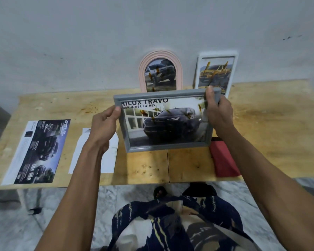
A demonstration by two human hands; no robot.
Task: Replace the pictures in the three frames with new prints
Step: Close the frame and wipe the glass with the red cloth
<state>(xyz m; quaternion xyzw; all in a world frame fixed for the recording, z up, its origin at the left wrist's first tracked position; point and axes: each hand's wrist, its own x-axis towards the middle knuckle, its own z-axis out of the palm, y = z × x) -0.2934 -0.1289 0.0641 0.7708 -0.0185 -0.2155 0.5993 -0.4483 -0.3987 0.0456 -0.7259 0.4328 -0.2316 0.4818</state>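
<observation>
We grip the grey frame (166, 120) above the table (261, 124) centre: left hand (105, 122) at 9 o'clock, right hand (217, 109) at 2. Edge-only pinches; it could slip and its glass crack.

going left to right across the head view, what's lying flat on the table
dark car print → white sheet, partly under the left forearm → red cloth, near the right forearm. The grey frame is held up in both hands, not lying on the table.
</observation>
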